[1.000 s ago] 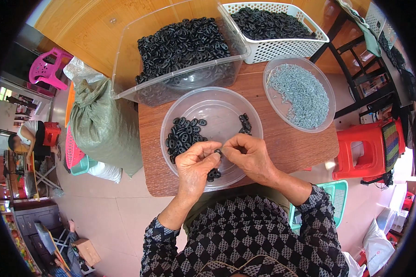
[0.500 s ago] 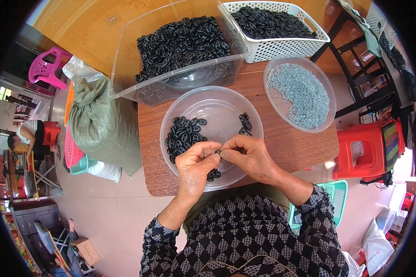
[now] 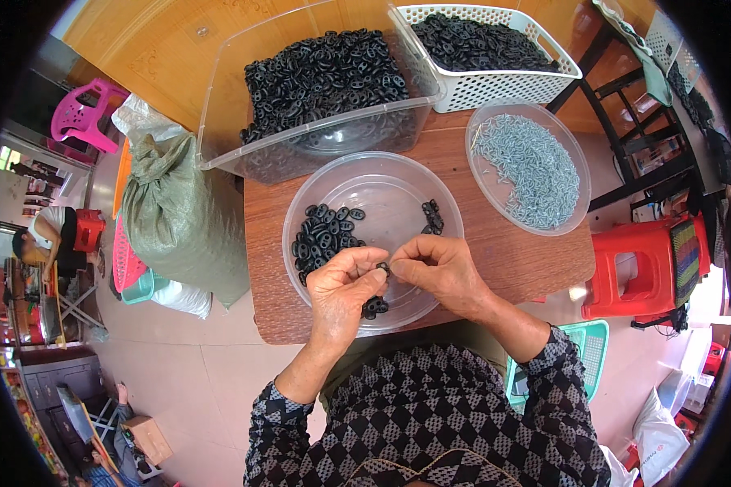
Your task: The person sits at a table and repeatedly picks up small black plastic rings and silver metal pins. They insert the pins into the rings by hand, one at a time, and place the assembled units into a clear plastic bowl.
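Over a round clear plastic bowl (image 3: pixel 374 180), my left hand (image 3: pixel 338 286) pinches a small black oval part (image 3: pixel 383 267) between thumb and fingertips. The thumb and forefinger of my right hand (image 3: pixel 443 274) are pressed together just right of that part; whatever they grip is too small to make out. A heap of black oval two-holed parts (image 3: pixel 325 235) lies in the bowl's left side. A smaller cluster of black parts (image 3: pixel 432 217) sits by its right wall. A few more black parts (image 3: pixel 374 307) show below my left hand.
Behind the bowl stand a large clear bin (image 3: pixel 219 140) and a white perforated basket (image 3: pixel 495 88), both heaped with black parts. A round clear tub (image 3: pixel 583 203) of small silvery screws (image 3: pixel 532 170) is at right. A tied green sack (image 3: pixel 188 219) leans left of the table (image 3: pixel 536 264).
My right fingertips have drawn slightly right, leaving a little more of the black part in my left hand showing. The bowl and its heaps look the same.
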`<action>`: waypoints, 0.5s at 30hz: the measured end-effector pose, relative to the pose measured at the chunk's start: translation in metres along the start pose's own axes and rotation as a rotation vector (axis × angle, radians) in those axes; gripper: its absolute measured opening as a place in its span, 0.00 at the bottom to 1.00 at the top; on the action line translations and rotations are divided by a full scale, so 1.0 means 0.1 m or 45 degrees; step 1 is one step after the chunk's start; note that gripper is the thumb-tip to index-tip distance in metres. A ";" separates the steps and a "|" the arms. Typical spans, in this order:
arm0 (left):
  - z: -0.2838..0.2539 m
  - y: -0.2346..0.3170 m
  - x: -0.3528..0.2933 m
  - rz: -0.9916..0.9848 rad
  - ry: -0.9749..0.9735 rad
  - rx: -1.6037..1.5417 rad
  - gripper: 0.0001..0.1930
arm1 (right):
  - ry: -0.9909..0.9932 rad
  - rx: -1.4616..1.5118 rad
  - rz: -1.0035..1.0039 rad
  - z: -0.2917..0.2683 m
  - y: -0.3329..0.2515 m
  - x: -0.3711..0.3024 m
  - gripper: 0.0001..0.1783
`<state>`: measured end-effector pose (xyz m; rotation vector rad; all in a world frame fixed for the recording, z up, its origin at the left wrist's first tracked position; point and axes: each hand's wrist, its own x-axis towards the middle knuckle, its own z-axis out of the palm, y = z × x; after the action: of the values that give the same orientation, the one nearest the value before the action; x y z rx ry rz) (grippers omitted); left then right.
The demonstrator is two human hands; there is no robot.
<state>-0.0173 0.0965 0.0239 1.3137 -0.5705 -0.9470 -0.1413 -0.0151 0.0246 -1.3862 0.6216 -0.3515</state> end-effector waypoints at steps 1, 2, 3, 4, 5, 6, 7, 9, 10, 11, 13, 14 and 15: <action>0.01 0.00 0.00 -0.005 0.003 -0.003 0.09 | -0.001 0.015 0.006 0.00 0.00 0.00 0.09; 0.01 0.00 0.00 -0.009 0.006 -0.007 0.09 | -0.001 0.030 0.011 0.00 0.01 0.00 0.09; 0.01 0.00 0.00 -0.005 0.002 -0.007 0.09 | -0.002 0.045 0.016 0.00 0.01 0.00 0.09; 0.00 0.00 0.00 0.000 -0.001 -0.008 0.09 | -0.005 0.041 0.014 0.00 0.01 0.00 0.09; 0.00 0.00 0.00 0.005 -0.005 -0.008 0.09 | -0.007 0.036 0.011 0.00 0.00 0.00 0.09; 0.00 0.00 0.00 0.004 -0.006 -0.008 0.09 | -0.009 0.033 0.009 -0.01 0.00 0.00 0.09; 0.00 0.00 0.00 0.002 -0.007 -0.008 0.09 | -0.008 0.047 0.013 0.00 0.00 0.00 0.09; 0.00 0.00 0.00 0.005 -0.009 -0.002 0.09 | -0.008 0.075 0.019 0.00 0.00 0.00 0.08; 0.00 0.00 0.00 0.010 -0.011 0.005 0.09 | -0.020 0.074 0.023 0.00 0.01 0.01 0.08; 0.00 0.01 -0.01 0.014 -0.012 0.012 0.09 | -0.031 0.073 0.027 -0.01 0.01 0.01 0.08; 0.00 0.01 -0.01 0.007 -0.006 0.018 0.09 | -0.044 0.069 0.021 -0.02 0.02 0.01 0.08; 0.01 0.01 -0.01 0.004 -0.002 0.021 0.09 | -0.046 0.067 0.011 -0.02 0.03 0.01 0.08; 0.01 0.01 -0.01 -0.002 0.008 0.025 0.09 | -0.052 0.067 0.002 -0.02 0.03 0.01 0.08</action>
<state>-0.0180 0.0967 0.0255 1.3343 -0.5749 -0.9403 -0.1423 -0.0169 0.0216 -1.3396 0.5765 -0.3353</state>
